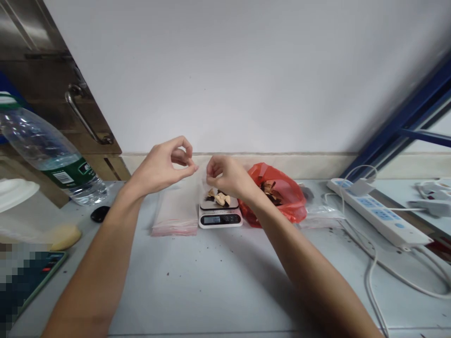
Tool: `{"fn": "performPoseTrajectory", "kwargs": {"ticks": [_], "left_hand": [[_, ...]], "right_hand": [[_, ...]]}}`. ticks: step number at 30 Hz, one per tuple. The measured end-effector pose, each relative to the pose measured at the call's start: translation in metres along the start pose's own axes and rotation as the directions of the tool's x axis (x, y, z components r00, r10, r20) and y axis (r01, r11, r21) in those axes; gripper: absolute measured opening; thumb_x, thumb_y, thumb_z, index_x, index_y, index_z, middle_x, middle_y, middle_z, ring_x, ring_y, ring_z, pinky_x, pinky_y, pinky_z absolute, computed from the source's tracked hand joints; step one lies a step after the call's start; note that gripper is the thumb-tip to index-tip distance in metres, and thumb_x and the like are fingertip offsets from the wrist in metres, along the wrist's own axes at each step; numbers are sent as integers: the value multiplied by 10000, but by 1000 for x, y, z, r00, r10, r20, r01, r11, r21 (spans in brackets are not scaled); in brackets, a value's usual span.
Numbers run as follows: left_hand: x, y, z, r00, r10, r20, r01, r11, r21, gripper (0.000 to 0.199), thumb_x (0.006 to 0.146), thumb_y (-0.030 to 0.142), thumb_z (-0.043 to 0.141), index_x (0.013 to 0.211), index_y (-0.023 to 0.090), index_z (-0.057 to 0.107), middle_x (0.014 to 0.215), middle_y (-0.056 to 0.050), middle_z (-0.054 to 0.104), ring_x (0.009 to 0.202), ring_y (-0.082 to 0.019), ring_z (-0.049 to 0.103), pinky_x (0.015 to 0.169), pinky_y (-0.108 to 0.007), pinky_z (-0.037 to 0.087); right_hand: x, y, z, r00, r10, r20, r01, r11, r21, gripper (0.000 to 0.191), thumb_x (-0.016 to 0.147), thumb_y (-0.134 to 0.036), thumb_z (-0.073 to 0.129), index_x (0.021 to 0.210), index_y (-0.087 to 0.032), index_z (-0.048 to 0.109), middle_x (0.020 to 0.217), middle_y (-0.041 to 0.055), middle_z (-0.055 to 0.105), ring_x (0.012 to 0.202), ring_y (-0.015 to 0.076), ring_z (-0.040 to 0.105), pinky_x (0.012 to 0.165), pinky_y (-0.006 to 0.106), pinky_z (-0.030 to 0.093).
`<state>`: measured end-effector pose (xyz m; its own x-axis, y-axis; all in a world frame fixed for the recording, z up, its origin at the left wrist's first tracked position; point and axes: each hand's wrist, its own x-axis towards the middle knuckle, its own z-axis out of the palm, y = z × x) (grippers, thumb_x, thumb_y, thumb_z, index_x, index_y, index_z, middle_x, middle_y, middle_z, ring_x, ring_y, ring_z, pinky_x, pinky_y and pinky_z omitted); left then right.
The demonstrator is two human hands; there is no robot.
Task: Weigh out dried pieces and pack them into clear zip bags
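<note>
My left hand point(165, 164) is raised over a stack of clear zip bags point(176, 213), its thumb and fingertips brought together in a pinch. Close by, my right hand point(227, 177) hovers above a small digital scale point(221, 219) with its fingers curled closed. Whatever either hand grips is too faint to make out. Several pale and dark dried pieces point(221, 199) lie on the scale's platform, and its lit display shows digits like 100. Beside my right forearm stands an open red plastic bag point(291, 204) holding brown dried pieces point(271, 191).
On the left are a large water bottle point(59, 155), a white-lidded container point(21, 211), a black object point(100, 214) and a phone point(38, 281). A power strip point(380, 211) with white cables point(373, 267) lies right. Clear plastic packaging point(320, 211) sits beside the red bag. Dark crumbs dot the table.
</note>
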<state>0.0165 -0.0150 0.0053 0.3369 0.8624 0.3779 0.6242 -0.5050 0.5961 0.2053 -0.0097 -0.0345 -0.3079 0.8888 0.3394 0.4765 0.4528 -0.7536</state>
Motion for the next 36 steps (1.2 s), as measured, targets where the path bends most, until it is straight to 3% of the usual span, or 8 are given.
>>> {"fn": "performPoseTrajectory", "kwargs": {"ticks": [3, 5, 8, 11, 18, 22, 27, 36], "left_hand": [[1, -4, 2, 991, 99, 91, -98, 995, -18, 618, 674, 573, 770, 1154, 226, 595, 1254, -106, 683, 1176, -307, 638, 997, -441, 504], [1, -9, 5, 968, 138, 212, -145, 989, 21, 978, 588, 630, 824, 1423, 264, 469, 1552, -128, 465, 1413, -352, 443, 1122, -475, 411], [1, -15, 14, 937, 136, 322, -177, 979, 102, 1273, 542, 681, 836, 1587, 299, 219, 1689, -121, 199, 1531, -376, 213, 1208, -500, 270], [3, -18, 21, 941, 124, 316, -178, 973, 146, 1166, 635, 716, 768, 1580, 275, 246, 1667, -143, 261, 1509, -386, 271, 1192, -510, 284], [2, -15, 10, 954, 70, 292, -141, 963, 229, 982, 622, 691, 773, 1428, 234, 451, 1468, -129, 517, 1323, -374, 500, 1090, -467, 405], [3, -25, 5, 953, -19, 301, -62, 964, 259, 946, 566, 689, 795, 1334, 212, 519, 1381, -137, 567, 1255, -387, 534, 1034, -441, 431], [6, -47, 11, 908, -113, 403, -7, 959, 283, 800, 531, 599, 843, 1203, 250, 585, 1241, -115, 630, 1149, -357, 576, 950, -411, 453], [7, -55, 25, 831, -232, 506, 64, 943, 327, 835, 462, 589, 837, 1152, 208, 561, 1200, -119, 626, 1074, -350, 603, 888, -397, 482]], "right_hand": [[1, 0, 1, 997, -4, -75, 13, 992, 124, 168, 659, -50, 550, 743, -195, 570, 637, -61, 536, 592, 105, 517, 586, 237, 415], [0, -2, 0, 995, -12, -97, 28, 985, 168, 112, 670, -84, 570, 703, -191, 568, 637, -54, 544, 594, 105, 514, 581, 243, 409], [-1, -3, -2, 989, -6, -150, 35, 982, 187, 179, 700, -244, 690, 626, -195, 534, 609, -38, 555, 582, 111, 502, 560, 259, 394], [0, -1, -3, 983, -15, -184, 45, 986, 160, 324, 671, -389, 771, 596, -200, 518, 586, -36, 539, 567, 110, 477, 548, 271, 387], [2, 9, -15, 994, -95, 57, 80, 971, 223, 235, 730, -302, 715, 658, -198, 518, 695, -16, 582, 668, 127, 573, 633, 277, 482], [1, 15, -21, 994, 80, 73, -74, 994, -82, 97, 845, -268, 639, 881, -196, 585, 866, 44, 670, 748, 163, 644, 656, 289, 504], [-2, 19, -13, 902, 310, 301, -120, 849, -515, 347, 730, -223, 742, 1070, -224, 678, 933, 90, 746, 813, 237, 692, 620, 298, 504], [2, 26, -2, 866, 371, 334, -140, 823, -550, 427, 687, -127, 686, 1102, -216, 722, 937, 99, 766, 771, 259, 696, 576, 303, 462]]}}
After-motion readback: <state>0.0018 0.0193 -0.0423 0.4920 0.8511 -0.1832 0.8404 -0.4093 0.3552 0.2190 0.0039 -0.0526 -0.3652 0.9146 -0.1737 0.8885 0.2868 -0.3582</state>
